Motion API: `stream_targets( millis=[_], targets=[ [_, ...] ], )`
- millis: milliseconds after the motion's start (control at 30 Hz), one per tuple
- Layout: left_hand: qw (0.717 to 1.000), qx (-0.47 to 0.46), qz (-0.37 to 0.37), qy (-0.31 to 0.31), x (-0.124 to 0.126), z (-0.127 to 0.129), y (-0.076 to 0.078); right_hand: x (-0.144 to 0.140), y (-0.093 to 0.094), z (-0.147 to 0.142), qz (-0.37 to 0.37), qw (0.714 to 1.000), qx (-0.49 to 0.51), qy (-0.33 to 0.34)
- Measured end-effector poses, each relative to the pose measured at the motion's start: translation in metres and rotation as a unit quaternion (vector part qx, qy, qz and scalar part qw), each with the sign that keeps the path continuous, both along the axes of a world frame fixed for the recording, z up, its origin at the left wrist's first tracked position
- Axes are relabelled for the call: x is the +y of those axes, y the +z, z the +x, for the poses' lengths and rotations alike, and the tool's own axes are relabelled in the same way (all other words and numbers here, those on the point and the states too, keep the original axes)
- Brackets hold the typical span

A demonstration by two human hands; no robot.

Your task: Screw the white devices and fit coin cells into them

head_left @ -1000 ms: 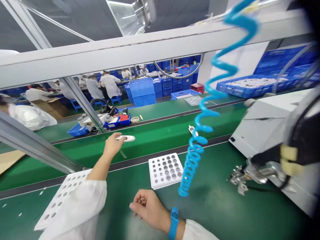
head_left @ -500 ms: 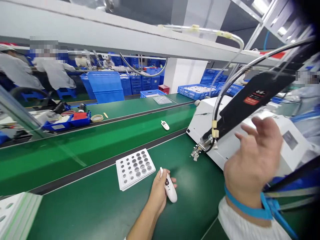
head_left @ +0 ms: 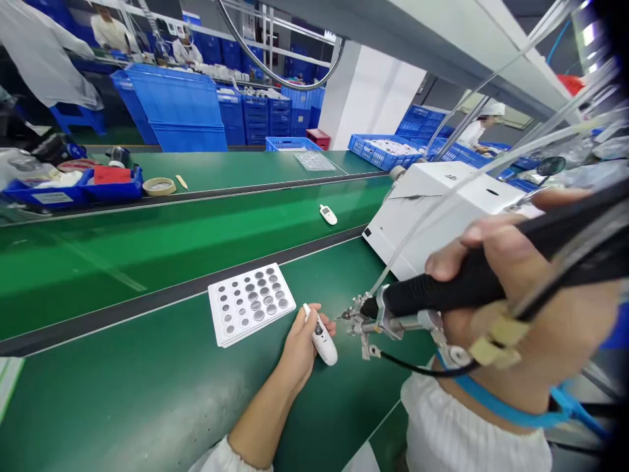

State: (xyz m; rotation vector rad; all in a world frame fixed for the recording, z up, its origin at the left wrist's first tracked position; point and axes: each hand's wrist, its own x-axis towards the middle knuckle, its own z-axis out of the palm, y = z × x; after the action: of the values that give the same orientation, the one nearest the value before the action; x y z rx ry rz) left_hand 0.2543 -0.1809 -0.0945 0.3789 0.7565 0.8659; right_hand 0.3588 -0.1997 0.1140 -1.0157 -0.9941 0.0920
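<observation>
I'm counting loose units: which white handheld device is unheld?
The far device, lying on the bright green belt; the near device is in the left hand.

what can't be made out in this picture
Head view:
- Underside of the white device: hidden by the left hand.
- Rear of the black tool in the right hand: cut off by the right edge.
- Screen of the second device on the green belt: too small to read.
</observation>
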Motion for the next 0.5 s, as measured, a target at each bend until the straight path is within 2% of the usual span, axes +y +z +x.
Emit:
stream_targets(
  millis=[167,500],
  targets=[
    [1.000,-0.002,0.000,-0.003,0.000,0.000,0.003,-0.016,-0.010,-0.011,-0.016,1.000,0.009,-0.017],
    [1.000,0.007,0.009,-0.013,0.000,-0.003,0.005,-0.016,-0.020,-0.017,-0.032,0.999,0.008,-0.006]
  ],
)
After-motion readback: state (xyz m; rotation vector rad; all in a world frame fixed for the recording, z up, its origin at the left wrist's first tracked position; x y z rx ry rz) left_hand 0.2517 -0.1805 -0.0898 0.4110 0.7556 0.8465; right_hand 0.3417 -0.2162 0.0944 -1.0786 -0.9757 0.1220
